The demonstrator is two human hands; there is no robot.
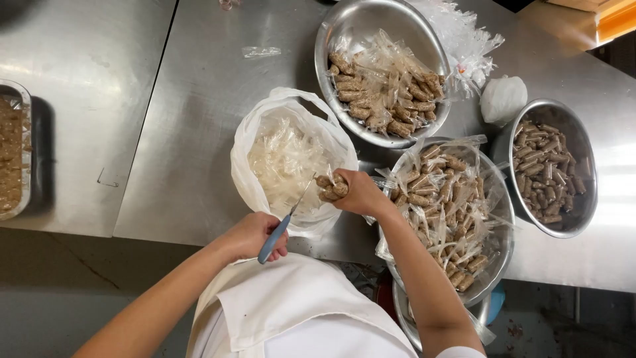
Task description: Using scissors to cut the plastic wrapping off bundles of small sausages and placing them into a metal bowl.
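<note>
The scene was lit brightly from above. Strong glare was thrown off the brushed steel table (199, 119) beyond the hands and blown white at the far right. A dark shadow was cast beside the tray left of them. Focus was kept sharp throughout.

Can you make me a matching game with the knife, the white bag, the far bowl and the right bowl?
Things:
1. knife
2. white bag
3. far bowl
4. right bowl

What goes with it:
A. bare brown rolls
B. clear empty wrappers
C. wrapped rolls
D. blue handle, in the left hand

Pairs: 1-D, 2-B, 3-C, 4-A
</note>
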